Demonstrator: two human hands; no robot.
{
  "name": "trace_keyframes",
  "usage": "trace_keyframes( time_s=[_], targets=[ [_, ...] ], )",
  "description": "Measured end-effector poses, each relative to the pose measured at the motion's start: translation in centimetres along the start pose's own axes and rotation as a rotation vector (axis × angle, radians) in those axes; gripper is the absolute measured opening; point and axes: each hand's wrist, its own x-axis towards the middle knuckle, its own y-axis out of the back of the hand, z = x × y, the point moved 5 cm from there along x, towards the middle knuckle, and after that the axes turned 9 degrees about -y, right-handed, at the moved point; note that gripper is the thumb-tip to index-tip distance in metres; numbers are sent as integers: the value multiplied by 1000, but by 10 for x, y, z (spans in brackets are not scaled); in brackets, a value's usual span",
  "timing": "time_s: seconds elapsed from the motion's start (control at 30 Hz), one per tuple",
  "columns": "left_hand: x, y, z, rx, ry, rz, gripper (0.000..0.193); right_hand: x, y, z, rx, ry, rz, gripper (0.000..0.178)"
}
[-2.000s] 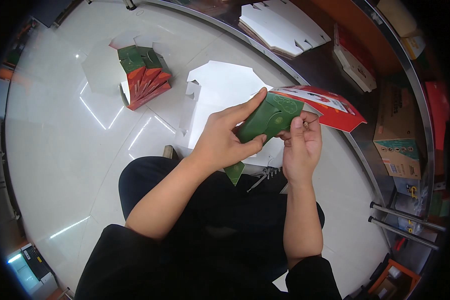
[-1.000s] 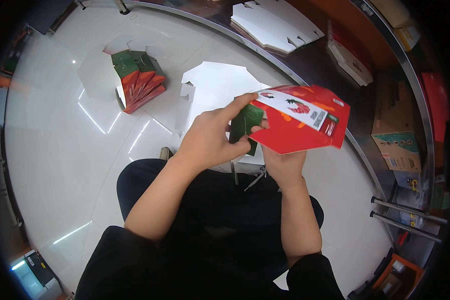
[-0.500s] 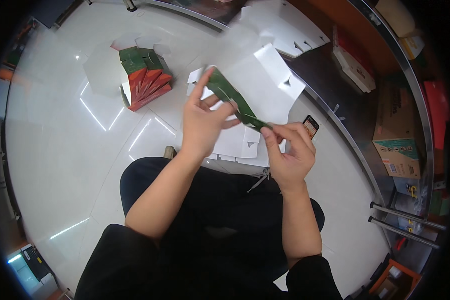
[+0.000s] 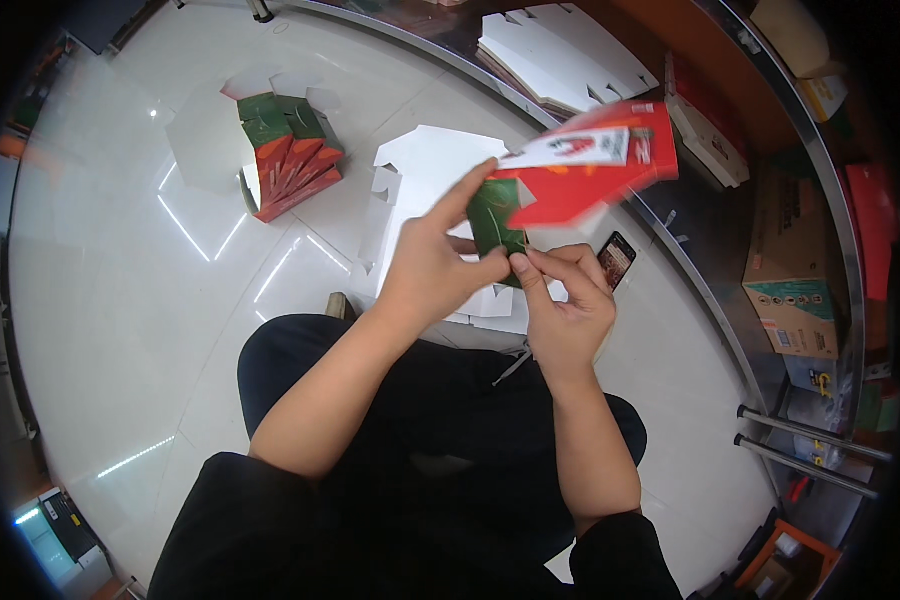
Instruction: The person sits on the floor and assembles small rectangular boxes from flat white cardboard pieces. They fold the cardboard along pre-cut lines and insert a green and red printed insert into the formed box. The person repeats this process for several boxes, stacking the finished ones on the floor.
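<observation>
Between my two hands is a printed cardboard box point(image 4: 580, 190), red with a green end, partly folded and a little blurred. My left hand point(image 4: 440, 250) grips its green end, fingers behind and thumb in front. The fingertips of my right hand point(image 4: 570, 300) pinch the lower corner of that green part, close to my left thumb. Below the hands, flat white die-cut cardboard sheets point(image 4: 420, 180) lie in front of my knees.
Folded red and green boxes point(image 4: 295, 160) stand on the tiled floor to the left. More white sheets point(image 4: 560, 50) are stacked on a dark low shelf point(image 4: 680, 230) at far right. A phone point(image 4: 618, 255) lies by my right hand, and a carton point(image 4: 795, 270) sits on the shelf.
The cardboard box has turned over, so its red printed face now shows and extends to the right. My left hand has moved right and down, nearer my right hand.
</observation>
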Motion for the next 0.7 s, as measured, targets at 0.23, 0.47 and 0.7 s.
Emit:
trace_keyframes(
  time_s=[0.23, 0.47, 0.7],
  targets=[
    [0, -1, 9, 22, 124, -186, 101, 5, -3, 5, 419, -469, 45, 31],
    [-2, -3, 1, 305, -229, -289, 125, 14, 11, 13, 530, -503, -257, 42],
    [11, 48, -17, -364, 324, 304, 95, 19, 30, 6, -69, -328, -690, 36]
  ],
)
